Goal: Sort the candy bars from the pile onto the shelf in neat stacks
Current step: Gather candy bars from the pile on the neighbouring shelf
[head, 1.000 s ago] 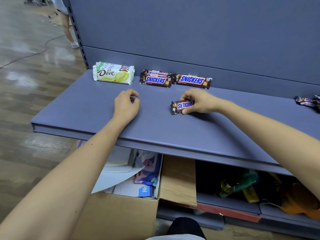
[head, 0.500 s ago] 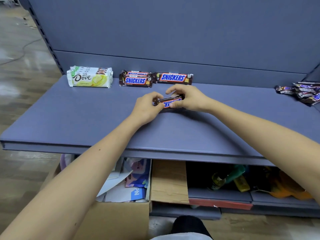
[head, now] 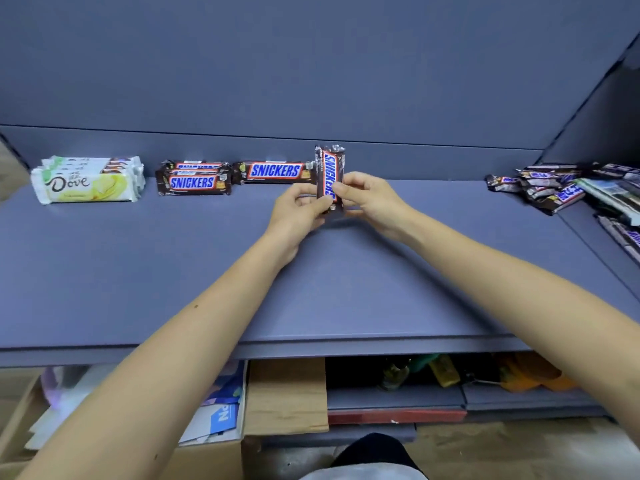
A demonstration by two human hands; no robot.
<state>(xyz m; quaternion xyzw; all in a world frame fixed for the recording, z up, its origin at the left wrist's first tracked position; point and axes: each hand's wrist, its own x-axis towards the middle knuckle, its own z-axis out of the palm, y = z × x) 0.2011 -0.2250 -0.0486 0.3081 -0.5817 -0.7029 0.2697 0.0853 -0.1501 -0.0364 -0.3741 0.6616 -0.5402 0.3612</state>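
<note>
Left hand (head: pixel 298 209) and right hand (head: pixel 370 199) share the grip, pinching the held Snickers bar (head: pixel 329 174) low down. Flat a moment ago, it is now upright, just right of the lone Snickers bar (head: pixel 275 171) on the shelf (head: pixel 346 289), likely being turned for stacking there.

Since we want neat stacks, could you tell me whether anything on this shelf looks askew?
The Snickers bar held by the left hand and right hand stands on end, unlike the flat Snickers stacks beside it. The unsorted pile at the far right lies jumbled.
</note>
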